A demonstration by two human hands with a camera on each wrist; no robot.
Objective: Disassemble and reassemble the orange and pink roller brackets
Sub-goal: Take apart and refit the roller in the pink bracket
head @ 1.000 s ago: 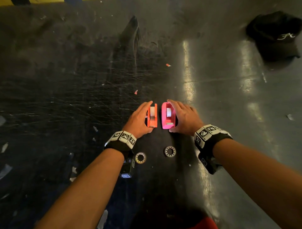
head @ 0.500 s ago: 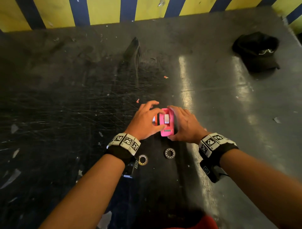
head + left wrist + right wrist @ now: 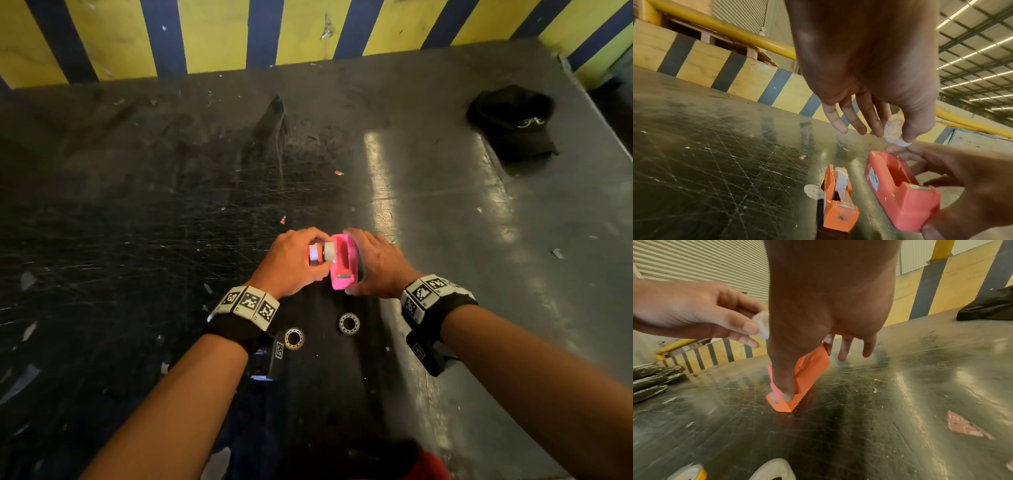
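My left hand (image 3: 317, 240) pinches a small white roller (image 3: 330, 253) between thumb and forefinger, just left of the pink bracket (image 3: 343, 262). In the left wrist view the roller (image 3: 893, 129) hangs above the table and the other fingers are spread. My right hand (image 3: 370, 263) grips the pink bracket (image 3: 900, 191) by its two ends, and the bracket's slot shows empty. In the right wrist view that bracket (image 3: 812, 368) tilts on the table with my thumb on its near end. The orange bracket (image 3: 838, 201) lies free on the table, with a white roller in it.
Two metal bearing rings (image 3: 294, 338) (image 3: 349, 322) lie on the scratched dark table (image 3: 137, 240) between my wrists. A black cap (image 3: 513, 123) sits at the far right. A yellow and blue striped barrier (image 3: 222, 34) closes the far edge. Paper scraps lie about.
My left hand let go of the orange bracket, reached across to the pink one and drew the white roller out of it. My right hand kept hold of the pink bracket.
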